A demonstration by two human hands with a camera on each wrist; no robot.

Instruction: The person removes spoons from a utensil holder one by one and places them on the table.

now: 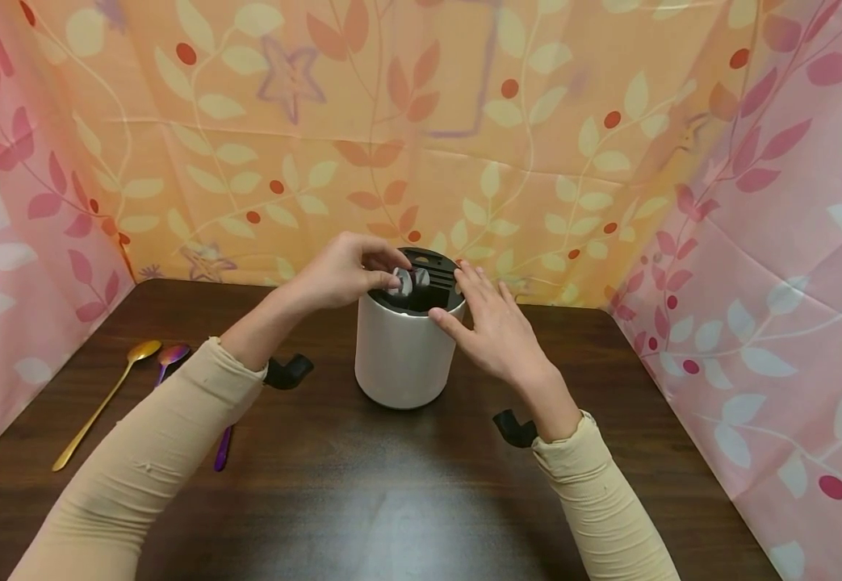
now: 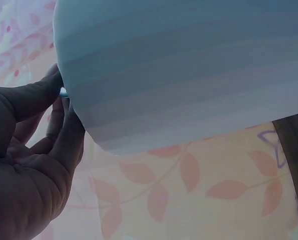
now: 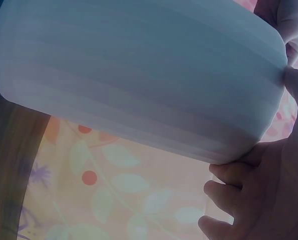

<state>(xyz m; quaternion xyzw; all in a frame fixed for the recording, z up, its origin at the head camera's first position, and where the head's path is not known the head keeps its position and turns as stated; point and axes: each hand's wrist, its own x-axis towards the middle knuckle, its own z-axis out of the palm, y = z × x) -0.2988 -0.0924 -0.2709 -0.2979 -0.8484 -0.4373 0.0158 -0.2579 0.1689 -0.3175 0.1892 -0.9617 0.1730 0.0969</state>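
Head: silver object (image 1: 405, 282) in white canister (image 1: 404, 355)

Arms (image 1: 159, 444) reach far, angled inward; left hand (image 1: 344, 270) pinching, thumb opposing fingers; right hand (image 1: 496, 327) fingers extended, thumb apart.

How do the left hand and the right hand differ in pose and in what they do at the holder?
The left hand pinches a shiny piece; the right hand holds no such piece, and its fingers rest against the holder.
The left hand is bent at the fingers, while the right hand is fairly straight-fingered.
The left hand is at the holder's left; the right hand, its right.
Both are bare, below cream sleeves.
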